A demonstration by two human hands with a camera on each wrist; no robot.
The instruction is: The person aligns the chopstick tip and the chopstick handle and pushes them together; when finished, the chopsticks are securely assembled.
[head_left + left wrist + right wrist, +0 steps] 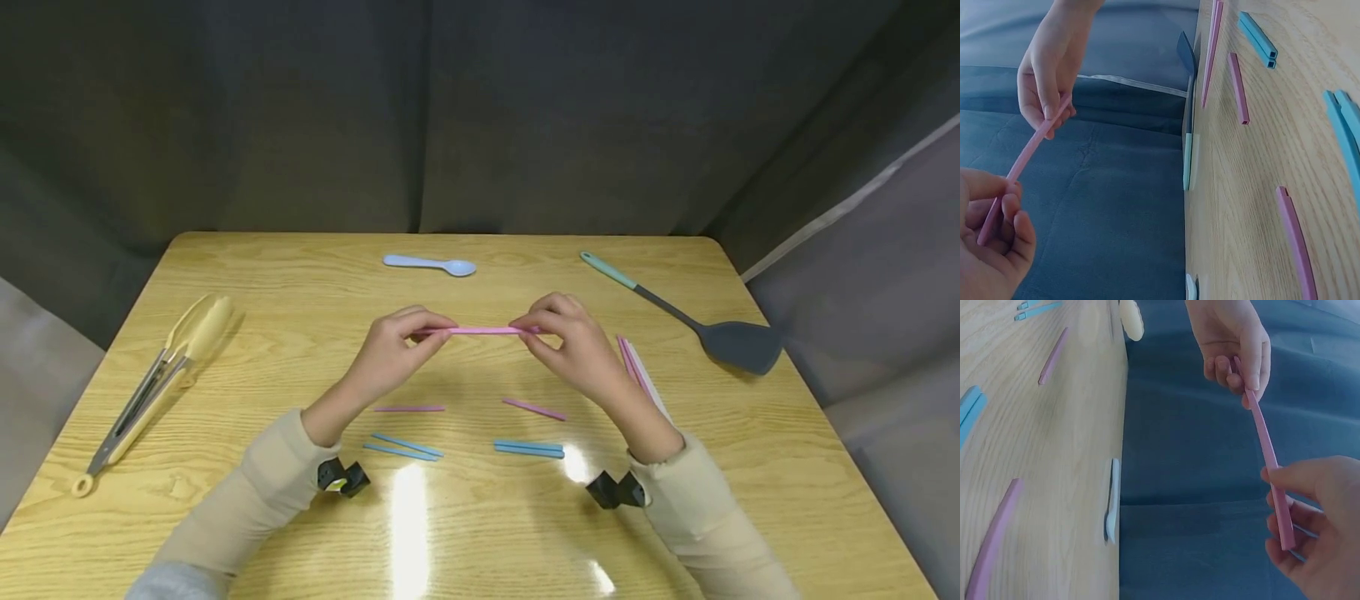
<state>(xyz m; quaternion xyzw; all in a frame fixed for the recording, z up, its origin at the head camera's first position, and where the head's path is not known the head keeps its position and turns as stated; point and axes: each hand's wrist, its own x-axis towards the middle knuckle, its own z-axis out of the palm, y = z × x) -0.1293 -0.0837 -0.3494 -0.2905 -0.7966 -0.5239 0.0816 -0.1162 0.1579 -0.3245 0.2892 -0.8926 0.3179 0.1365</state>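
Observation:
A slim pink chopstick (483,331) is held level above the table between both hands. My left hand (386,346) pinches its left end between thumb and fingers, and my right hand (570,342) pinches the right end. In the right wrist view, the end of the chopstick (1265,440) pokes out below the right thumb. Beneath the hands lie two shorter pink sticks, a left one (409,408) and a right one (534,409). Nearer me are two blue sticks (400,452) slightly apart on the left, and a blue pair (528,448) side by side on the right.
Yellow-tipped tongs (202,337) lie at the left. A pale blue spoon (459,267) is near the far edge. At the right rests a dark turner (742,346) with a green handle. Long white and pink sticks (648,379) lie partly behind the right forearm.

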